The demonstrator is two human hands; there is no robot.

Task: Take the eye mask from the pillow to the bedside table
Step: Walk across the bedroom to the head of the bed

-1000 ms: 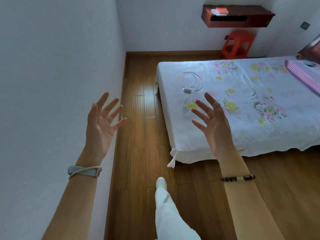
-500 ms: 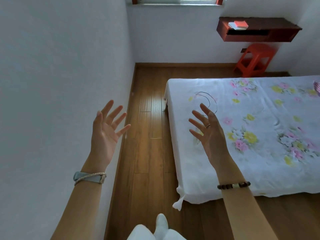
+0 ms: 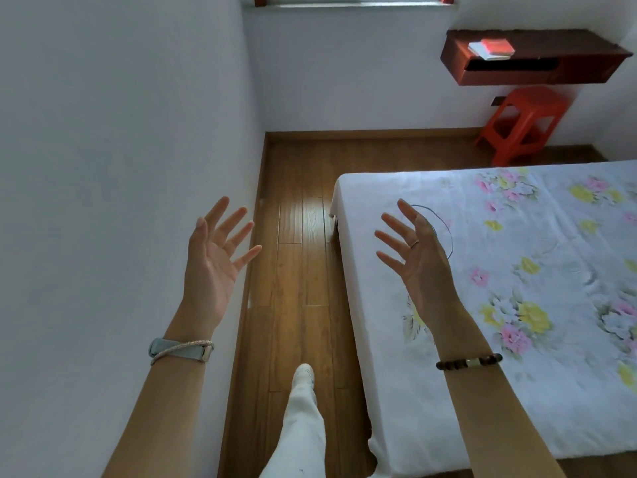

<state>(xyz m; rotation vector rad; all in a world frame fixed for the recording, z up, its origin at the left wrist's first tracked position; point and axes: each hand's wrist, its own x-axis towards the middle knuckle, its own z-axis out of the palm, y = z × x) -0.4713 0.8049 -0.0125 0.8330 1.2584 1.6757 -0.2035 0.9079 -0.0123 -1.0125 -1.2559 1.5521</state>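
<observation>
My left hand is raised near the white wall, palm up, fingers spread, holding nothing. My right hand hovers over the near corner of the bed, also open with a ring on one finger. The bed has a white sheet with pink and yellow flowers. No eye mask or pillow shows in this view. A dark red wall-mounted shelf hangs at the far right.
A thin dark cable loop lies on the sheet behind my right hand. A red plastic stool stands under the shelf. Small books lie on the shelf. A wooden floor strip runs between wall and bed; my leg steps along it.
The view has moved forward and to the left along the floor strip; the pink pillow end of the bed has dropped out of sight. Both hands stay open and raised.
</observation>
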